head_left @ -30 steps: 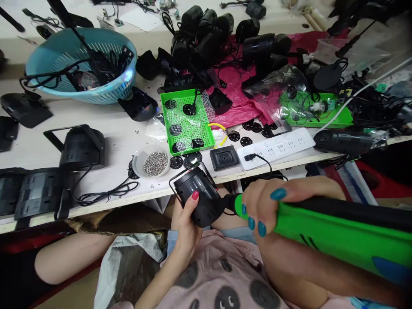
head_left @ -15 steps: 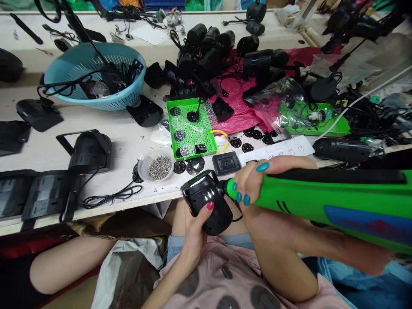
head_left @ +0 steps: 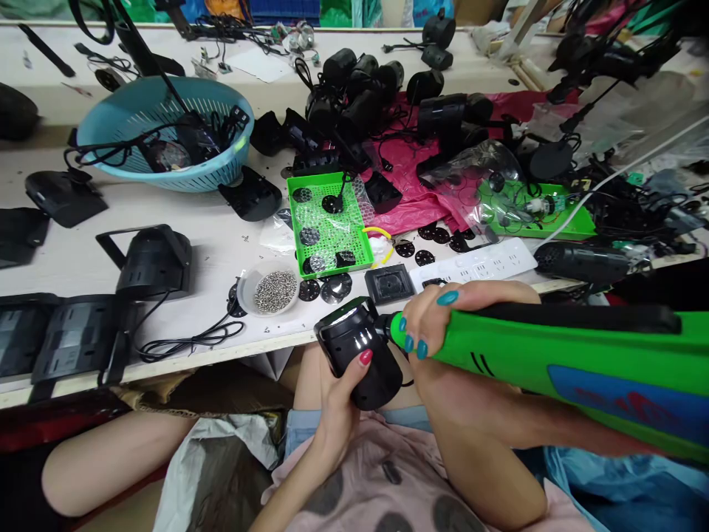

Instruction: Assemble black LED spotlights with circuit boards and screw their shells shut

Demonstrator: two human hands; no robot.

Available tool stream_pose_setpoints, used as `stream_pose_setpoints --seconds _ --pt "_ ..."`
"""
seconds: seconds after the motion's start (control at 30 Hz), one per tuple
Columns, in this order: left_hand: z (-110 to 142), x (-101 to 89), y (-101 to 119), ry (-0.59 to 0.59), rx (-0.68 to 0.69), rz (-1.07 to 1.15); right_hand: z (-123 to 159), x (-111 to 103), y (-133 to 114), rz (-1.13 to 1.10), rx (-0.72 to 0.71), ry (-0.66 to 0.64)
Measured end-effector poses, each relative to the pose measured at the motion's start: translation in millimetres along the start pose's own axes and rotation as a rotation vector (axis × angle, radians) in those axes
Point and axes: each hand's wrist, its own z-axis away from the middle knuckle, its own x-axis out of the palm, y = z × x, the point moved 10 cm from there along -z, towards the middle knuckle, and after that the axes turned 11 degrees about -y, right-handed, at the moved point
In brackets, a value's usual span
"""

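You've turned the housing [head_left: 357,334] a bit since a second ago: left hand [head_left: 339,403] gripping it above your lap, right hand [head_left: 427,319] wrapped round the driver [head_left: 509,346], tip at its side.

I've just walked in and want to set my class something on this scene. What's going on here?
A person at a cluttered bench holds a black housing in the left hand, below the bench's front edge. The right hand grips a green tool, its dark tip at the housing's side. On the bench are a tub of small metal parts, a green tray and a blue basket.
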Motion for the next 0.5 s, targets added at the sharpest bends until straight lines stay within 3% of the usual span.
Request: stream_pose_setpoints --seconds 0.3,0.43,0.5 --pt "-0.3 1.8 0.9 -0.018 -0.038 0.002 -3.3 -6.8 2.8 0.003 -0.028 0.001" --pt "-7.4 -2.3 3.3 0.015 -0.049 0.014 -4.5 -14.9 -15.7 0.010 -0.065 0.052" --pt "-13.2 -7.7 5.6 0.071 -0.045 0.032 -6.0 -16.2 -22.7 0.043 0.037 0.017"
